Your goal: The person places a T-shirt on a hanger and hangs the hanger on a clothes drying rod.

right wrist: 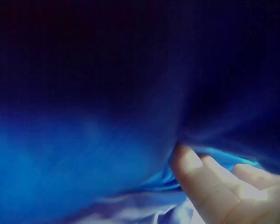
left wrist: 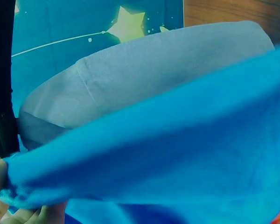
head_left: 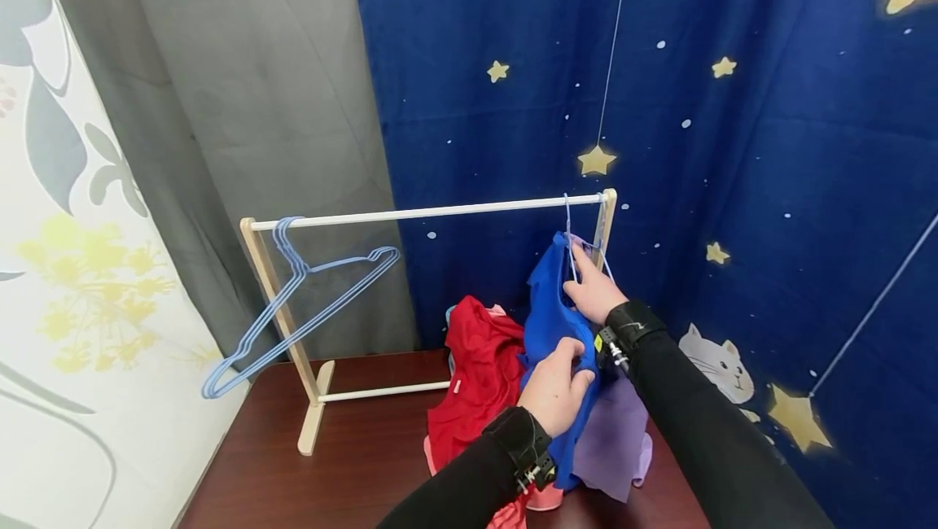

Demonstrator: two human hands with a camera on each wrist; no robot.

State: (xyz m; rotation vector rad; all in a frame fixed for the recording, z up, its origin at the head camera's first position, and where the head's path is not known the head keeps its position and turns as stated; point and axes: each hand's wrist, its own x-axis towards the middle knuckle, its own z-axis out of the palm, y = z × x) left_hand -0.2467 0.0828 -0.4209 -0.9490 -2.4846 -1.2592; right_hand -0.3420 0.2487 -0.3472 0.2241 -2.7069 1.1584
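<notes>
A blue top (head_left: pixel 545 325) hangs at the rack's right end, below a light-blue hanger (head_left: pixel 569 228) hooked on the rail. My left hand (head_left: pixel 554 386) pinches the top's edge between thumb and fingers; the left wrist view shows the blue cloth stretched away from them. Higher up, my right hand (head_left: pixel 595 289) is at the top's upper part beside the hanger, thumb and index finger spread apart. In the right wrist view its fingertips (right wrist: pixel 189 158) touch a fold of the blue cloth. Behind hangs a purple garment (head_left: pixel 611 439), partly hidden by the blue one.
The wooden rack (head_left: pixel 440 211) stands on a dark brown table (head_left: pixel 359 452). Several bare light-blue hangers (head_left: pixel 293 301) hang at its left end. A red garment (head_left: pixel 479 366) lies heaped left of the blue top, with pink cloth (head_left: pixel 545 498) below. Curtains enclose the back and sides.
</notes>
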